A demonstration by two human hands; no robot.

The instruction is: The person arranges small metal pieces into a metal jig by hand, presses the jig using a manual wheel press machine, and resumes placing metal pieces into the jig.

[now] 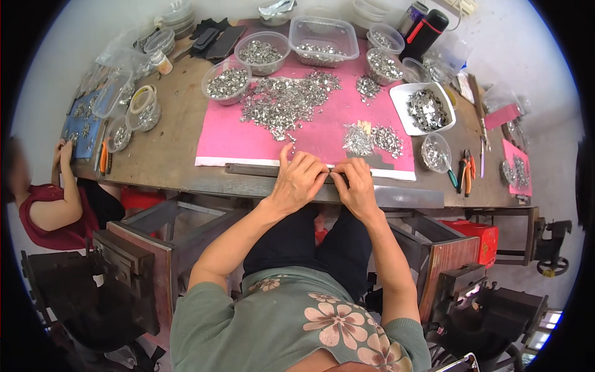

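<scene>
At the bench's front edge my left hand [297, 181] and my right hand [356, 186] meet almost fingertip to fingertip. Thumb and index of each are pinched together, and whatever they hold is too small to make out. Both hands rest over a dark metal bar [254, 169] lying along the near side of the pink mat [223, 136]. My left index finger points up and away from the bar. Beyond the hands spreads a wide heap of small silvery metal pieces [285, 102]. Thin silvery pins [357, 140] lie beside a smaller pile of metal pieces [387, 141].
Plastic tubs [227, 80] of metal pieces ring the mat, with a white square dish [396, 99] at right. Pliers [468, 170] lie right of the mat. A black flask [427, 34] stands at the back. A co-worker [59, 211] sits at the far left.
</scene>
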